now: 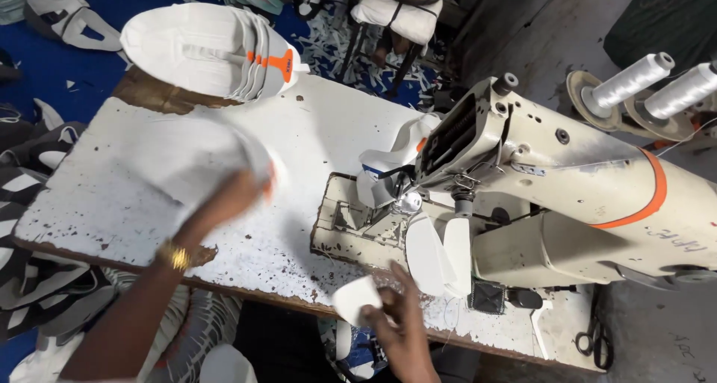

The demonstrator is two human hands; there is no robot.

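The sewing machine (553, 181) is blocking the right of the surface (299, 140), a stack of white shoe uppers (213, 51) is crowding its far-left corner, and bare room is lying between them.

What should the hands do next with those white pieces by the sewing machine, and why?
Probably the left hand sets its blurred white fabric piece down on the table, near the stack of white pieces. The right hand already holds a small white piece close to the sewing machine, where another white piece waits.
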